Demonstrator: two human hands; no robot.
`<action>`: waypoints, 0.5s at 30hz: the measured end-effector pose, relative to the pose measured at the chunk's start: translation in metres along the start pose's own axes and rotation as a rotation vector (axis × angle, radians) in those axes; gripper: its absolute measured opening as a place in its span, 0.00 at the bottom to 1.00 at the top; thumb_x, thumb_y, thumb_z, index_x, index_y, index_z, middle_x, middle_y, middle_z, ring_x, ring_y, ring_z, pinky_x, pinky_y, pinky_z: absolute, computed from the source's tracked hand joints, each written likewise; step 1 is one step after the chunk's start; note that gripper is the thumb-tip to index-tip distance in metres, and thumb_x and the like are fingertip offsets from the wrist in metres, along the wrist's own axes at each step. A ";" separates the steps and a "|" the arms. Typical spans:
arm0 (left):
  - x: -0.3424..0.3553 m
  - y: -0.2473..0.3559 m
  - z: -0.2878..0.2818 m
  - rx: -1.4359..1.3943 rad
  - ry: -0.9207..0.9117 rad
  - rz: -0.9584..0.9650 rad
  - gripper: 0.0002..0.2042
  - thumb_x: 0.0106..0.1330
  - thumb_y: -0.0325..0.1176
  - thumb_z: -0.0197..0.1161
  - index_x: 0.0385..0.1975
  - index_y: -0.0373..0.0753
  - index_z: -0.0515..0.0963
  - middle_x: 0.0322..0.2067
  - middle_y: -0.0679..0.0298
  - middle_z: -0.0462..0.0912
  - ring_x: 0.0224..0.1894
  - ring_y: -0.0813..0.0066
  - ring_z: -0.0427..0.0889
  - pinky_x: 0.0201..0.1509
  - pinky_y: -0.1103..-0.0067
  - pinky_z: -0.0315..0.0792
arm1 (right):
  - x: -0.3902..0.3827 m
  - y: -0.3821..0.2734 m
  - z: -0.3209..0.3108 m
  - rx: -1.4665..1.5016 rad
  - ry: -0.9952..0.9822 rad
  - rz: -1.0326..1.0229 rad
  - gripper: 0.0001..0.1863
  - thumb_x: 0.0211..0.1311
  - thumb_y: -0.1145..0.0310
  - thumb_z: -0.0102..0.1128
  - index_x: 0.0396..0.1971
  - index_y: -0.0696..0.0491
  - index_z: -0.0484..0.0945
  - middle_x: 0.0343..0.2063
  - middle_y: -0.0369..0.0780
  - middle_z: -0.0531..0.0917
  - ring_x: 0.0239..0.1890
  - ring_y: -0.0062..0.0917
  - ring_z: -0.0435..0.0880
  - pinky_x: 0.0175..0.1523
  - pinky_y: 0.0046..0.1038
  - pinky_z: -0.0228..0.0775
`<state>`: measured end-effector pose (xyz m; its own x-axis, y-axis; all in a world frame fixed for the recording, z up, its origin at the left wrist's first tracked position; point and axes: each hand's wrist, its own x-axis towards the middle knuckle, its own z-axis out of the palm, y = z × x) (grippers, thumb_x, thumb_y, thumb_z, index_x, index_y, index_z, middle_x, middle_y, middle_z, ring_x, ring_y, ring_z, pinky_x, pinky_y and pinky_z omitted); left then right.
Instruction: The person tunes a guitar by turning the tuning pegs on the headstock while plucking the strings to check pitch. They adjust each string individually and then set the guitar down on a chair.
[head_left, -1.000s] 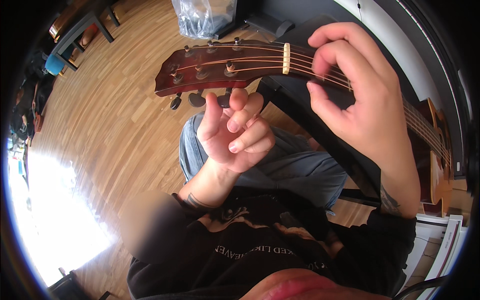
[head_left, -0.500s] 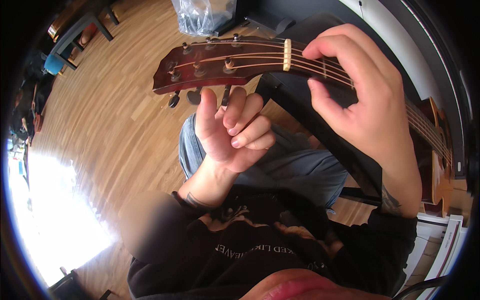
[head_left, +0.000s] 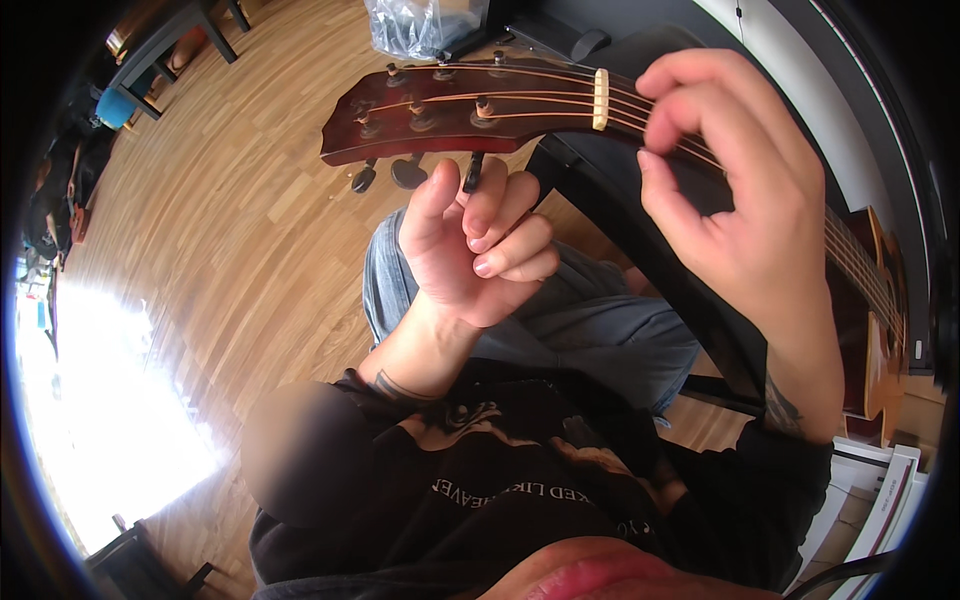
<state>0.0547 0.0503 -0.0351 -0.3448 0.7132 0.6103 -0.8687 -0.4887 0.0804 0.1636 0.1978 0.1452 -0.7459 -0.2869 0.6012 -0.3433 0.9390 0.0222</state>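
A guitar's dark red headstock (head_left: pixel 343 140) stretches across the upper middle, strings wound round its posts and passing over a pale nut (head_left: pixel 600 100). My left hand (head_left: pixel 478 245) is below it, fingers curled at the nearest tuning peg (head_left: pixel 473 175). The peg lies against the index finger, with the thumb raised beside it. Over the strings just right of the nut is my right hand (head_left: pixel 745 170). Its index fingertip and thumb tip almost meet at the neck's near edge, and it holds nothing. The neck passes behind that hand toward the light wooden body (head_left: pixel 882 345) at the right.
Under the neck stands a black piece of furniture (head_left: pixel 640 240). My crossed legs in blue jeans (head_left: pixel 590 335) are below my hands. A clear plastic bag (head_left: pixel 410 28) is at the top, and a dark bench (head_left: pixel 175 50) stands on the wooden floor at the upper left.
The headstock and both hands sit slightly farther right and higher in view. My right index finger has curled in toward the thumb, narrowing their gap. My left hand stays at the same tuning peg.
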 end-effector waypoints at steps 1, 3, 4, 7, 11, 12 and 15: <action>0.000 0.000 0.000 0.000 0.003 -0.001 0.23 0.84 0.57 0.53 0.28 0.47 0.69 0.26 0.75 0.67 0.21 0.87 0.65 0.27 0.84 0.56 | 0.002 0.000 0.001 -0.009 0.037 -0.034 0.14 0.49 0.87 0.71 0.35 0.59 0.78 0.45 0.42 0.85 0.40 0.30 0.87 0.46 0.27 0.79; 0.000 0.000 0.001 -0.001 0.010 -0.004 0.23 0.84 0.56 0.53 0.27 0.47 0.69 0.25 0.75 0.67 0.21 0.87 0.65 0.27 0.84 0.56 | 0.000 0.001 0.000 -0.012 0.012 -0.012 0.14 0.49 0.87 0.71 0.35 0.58 0.78 0.45 0.42 0.85 0.40 0.30 0.87 0.46 0.27 0.79; 0.000 0.000 0.001 -0.003 0.010 -0.003 0.23 0.84 0.56 0.53 0.27 0.47 0.69 0.25 0.75 0.67 0.21 0.87 0.65 0.27 0.84 0.56 | -0.001 0.001 -0.001 -0.012 0.000 -0.001 0.14 0.49 0.87 0.71 0.35 0.58 0.78 0.45 0.41 0.85 0.40 0.30 0.87 0.46 0.27 0.79; 0.001 -0.001 0.002 -0.007 0.014 -0.002 0.23 0.84 0.55 0.53 0.27 0.47 0.69 0.25 0.75 0.67 0.21 0.87 0.65 0.26 0.84 0.56 | -0.004 0.004 -0.006 0.023 -0.045 0.032 0.14 0.49 0.86 0.71 0.35 0.58 0.78 0.45 0.41 0.86 0.40 0.31 0.87 0.46 0.28 0.79; 0.000 0.000 0.002 -0.005 0.019 -0.001 0.23 0.84 0.54 0.54 0.27 0.47 0.69 0.25 0.75 0.67 0.21 0.87 0.65 0.26 0.84 0.56 | -0.003 0.002 -0.001 -0.004 0.007 0.010 0.14 0.49 0.85 0.72 0.35 0.58 0.79 0.45 0.39 0.86 0.39 0.30 0.86 0.45 0.28 0.78; 0.000 0.000 0.002 -0.007 0.018 -0.002 0.23 0.84 0.54 0.54 0.27 0.47 0.69 0.25 0.75 0.67 0.21 0.87 0.65 0.26 0.84 0.56 | -0.003 0.002 0.000 -0.012 0.015 0.002 0.14 0.49 0.85 0.72 0.35 0.58 0.79 0.44 0.39 0.86 0.38 0.30 0.85 0.45 0.28 0.78; 0.001 -0.001 0.002 0.005 0.020 0.000 0.23 0.84 0.54 0.54 0.27 0.47 0.69 0.25 0.75 0.67 0.21 0.87 0.65 0.26 0.84 0.56 | -0.004 0.003 -0.001 -0.037 0.019 -0.014 0.14 0.50 0.85 0.73 0.35 0.58 0.79 0.45 0.39 0.85 0.37 0.30 0.85 0.46 0.28 0.77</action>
<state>0.0557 0.0502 -0.0330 -0.3523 0.7231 0.5941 -0.8669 -0.4913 0.0839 0.1660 0.2018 0.1435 -0.7301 -0.2963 0.6158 -0.3318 0.9415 0.0596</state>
